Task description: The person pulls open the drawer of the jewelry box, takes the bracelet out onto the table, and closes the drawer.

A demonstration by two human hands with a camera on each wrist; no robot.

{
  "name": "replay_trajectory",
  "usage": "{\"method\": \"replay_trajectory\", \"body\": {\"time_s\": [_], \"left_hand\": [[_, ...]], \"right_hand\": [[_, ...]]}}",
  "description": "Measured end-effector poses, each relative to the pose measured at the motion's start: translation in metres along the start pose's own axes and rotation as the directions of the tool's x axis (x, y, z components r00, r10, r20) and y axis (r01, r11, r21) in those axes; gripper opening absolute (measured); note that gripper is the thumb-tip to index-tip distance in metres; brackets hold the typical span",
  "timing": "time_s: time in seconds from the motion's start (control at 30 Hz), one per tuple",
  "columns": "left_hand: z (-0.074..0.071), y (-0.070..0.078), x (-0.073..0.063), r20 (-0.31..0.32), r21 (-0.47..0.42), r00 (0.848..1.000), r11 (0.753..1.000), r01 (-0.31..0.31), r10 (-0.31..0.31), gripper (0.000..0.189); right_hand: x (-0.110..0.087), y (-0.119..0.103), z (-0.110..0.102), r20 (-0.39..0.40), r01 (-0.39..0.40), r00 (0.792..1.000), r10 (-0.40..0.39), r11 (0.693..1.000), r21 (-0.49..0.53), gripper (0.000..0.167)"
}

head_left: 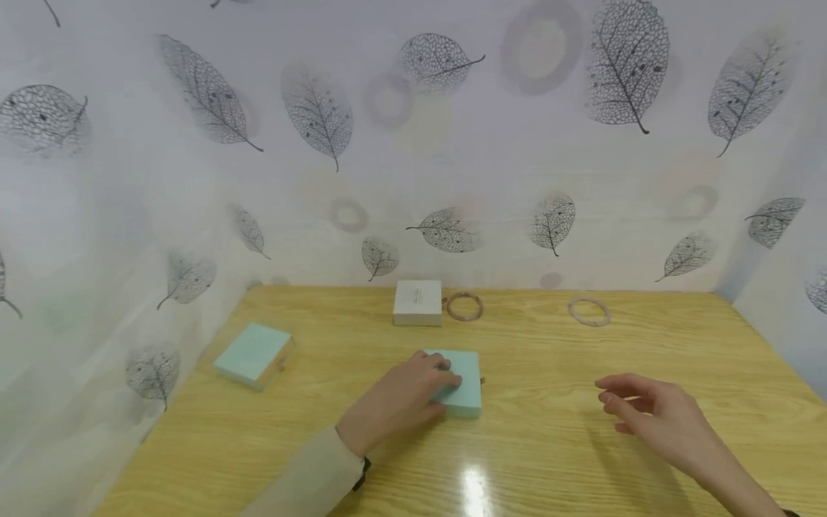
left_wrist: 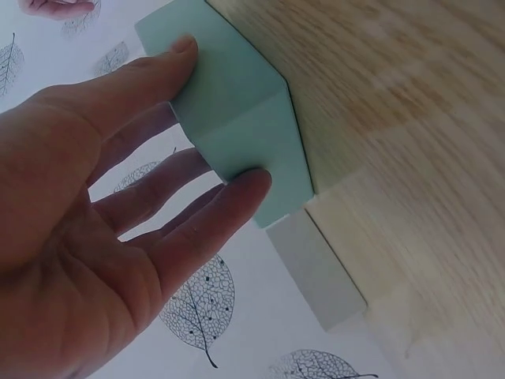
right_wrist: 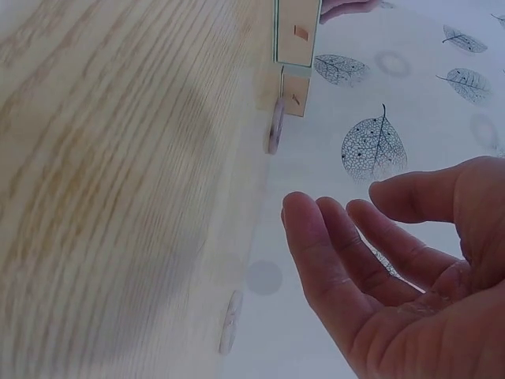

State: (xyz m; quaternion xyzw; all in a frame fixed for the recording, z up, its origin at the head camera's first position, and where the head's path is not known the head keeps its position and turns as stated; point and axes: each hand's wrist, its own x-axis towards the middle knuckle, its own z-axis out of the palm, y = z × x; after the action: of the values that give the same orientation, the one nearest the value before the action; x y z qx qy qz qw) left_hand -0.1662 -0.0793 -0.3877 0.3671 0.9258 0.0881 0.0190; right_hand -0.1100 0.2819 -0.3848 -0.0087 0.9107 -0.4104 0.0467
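Note:
My left hand [head_left: 413, 391] grips a mint-green drawer-style box [head_left: 466, 380] at the middle of the wooden table, coming at it from the left. In the left wrist view the thumb and fingertips rest against the faces of this box [left_wrist: 237, 103]. A small ribbon tab pokes out at its right side; the right wrist view shows a tan end [right_wrist: 297, 33] with that tab. Farther right, my right hand [head_left: 659, 413] hovers over the table with relaxed, slightly bent fingers and holds nothing; in its wrist view the thumb stands apart from the fingers.
Another mint-green box [head_left: 254, 353] lies at the left. At the back stands a white box [head_left: 418, 301] with faint lettering, a brownish bangle [head_left: 465, 306] beside it. A pale pink bangle [head_left: 589, 312] lies at back right. Leaf-patterned sheeting [head_left: 452, 158] borders the wooden table [head_left: 536, 459].

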Motion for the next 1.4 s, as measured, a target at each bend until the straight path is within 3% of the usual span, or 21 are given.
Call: {"method": "replay_trajectory", "body": {"time_s": [0.27,0.83,1.4], "left_hand": [[0.002,0.003,0.014,0.025,-0.016,0.999,0.999,0.029,-0.029,0.041],[0.005,0.023,0.053,-0.01,0.016,0.999,0.999,-0.036,0.037,0.035],[0.009,0.035,0.084,0.023,0.06,1.0,0.998,-0.023,0.021,0.033]], "right_hand": [[0.0,0.003,0.0,-0.031,0.038,0.999,-0.038,0.999,-0.008,0.029],[-0.001,0.007,-0.001,-0.034,0.041,0.999,-0.041,0.999,-0.024,0.028],[-0.002,0.01,-0.001,-0.033,0.042,0.999,-0.043,0.999,-0.03,0.027]]}}
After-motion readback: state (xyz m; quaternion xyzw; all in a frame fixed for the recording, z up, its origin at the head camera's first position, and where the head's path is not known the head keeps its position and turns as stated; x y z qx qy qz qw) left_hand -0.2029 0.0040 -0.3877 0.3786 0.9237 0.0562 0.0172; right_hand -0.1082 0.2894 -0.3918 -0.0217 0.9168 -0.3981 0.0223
